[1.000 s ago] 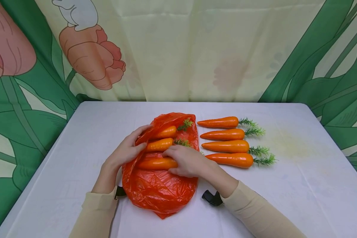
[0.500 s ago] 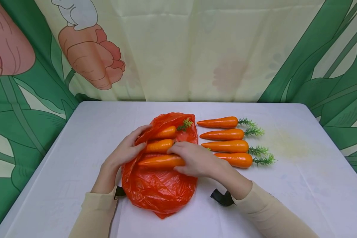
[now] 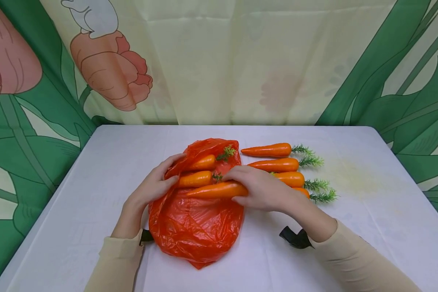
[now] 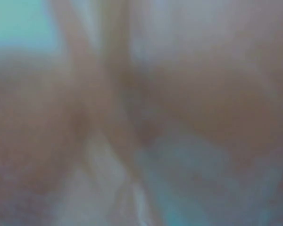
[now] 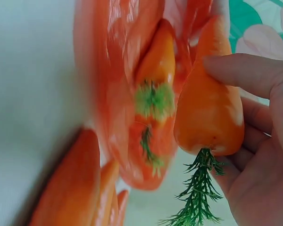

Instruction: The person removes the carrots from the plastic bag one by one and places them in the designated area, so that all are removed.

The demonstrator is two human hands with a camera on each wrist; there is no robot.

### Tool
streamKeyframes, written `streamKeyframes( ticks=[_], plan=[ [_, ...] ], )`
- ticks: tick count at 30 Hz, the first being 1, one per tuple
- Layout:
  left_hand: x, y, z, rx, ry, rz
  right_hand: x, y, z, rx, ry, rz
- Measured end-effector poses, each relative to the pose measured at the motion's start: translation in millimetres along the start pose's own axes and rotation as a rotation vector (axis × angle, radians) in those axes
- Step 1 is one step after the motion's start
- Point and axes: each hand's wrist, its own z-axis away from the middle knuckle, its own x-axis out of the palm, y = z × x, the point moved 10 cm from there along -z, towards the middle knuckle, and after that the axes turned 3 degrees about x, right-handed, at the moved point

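My right hand [image 3: 259, 187] holds a carrot [image 3: 217, 190] by its thick end, over the right part of a red plastic bag [image 3: 200, 235]. In the right wrist view the thumb lies across this carrot [image 5: 210, 113] and its green top hangs free. My left hand [image 3: 155, 180] grips the bag's left rim, thumb on the inner side. Inside the bag lie two more carrots, an upper carrot [image 3: 203, 162] and a lower carrot [image 3: 196, 179], both with green tops. The left wrist view is too blurred to make out.
Right of the bag several carrots lie in a column, tips leftward, the top carrot [image 3: 268, 150] fully in sight and lower ones partly behind my right hand. A white cloth covers the table [image 3: 372, 227]. A printed curtain [image 3: 233, 61] hangs behind it.
My right hand has drawn the carrot rightward and somewhat up out of its place in the bag, below the other two. The left hand has stayed on the rim.
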Motion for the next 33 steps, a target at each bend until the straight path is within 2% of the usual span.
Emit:
streamKeyframes(
  ticks=[12, 21, 33],
  plan=[
    [-0.1, -1.5, 1.4, -0.043, 0.007, 0.007, -34.5, 31.9, 23.5, 0.063, 0.067, -0.061],
    [0.6, -0.6, 2.0, -0.046, 0.003, 0.029, -55.7, 58.7, 39.3, 0.083, 0.109, -0.044],
    [0.8, -0.7, 1.5, -0.038, 0.001, 0.034, -83.4, 99.0, 59.3, 0.166, 0.141, -0.030]
  ],
)
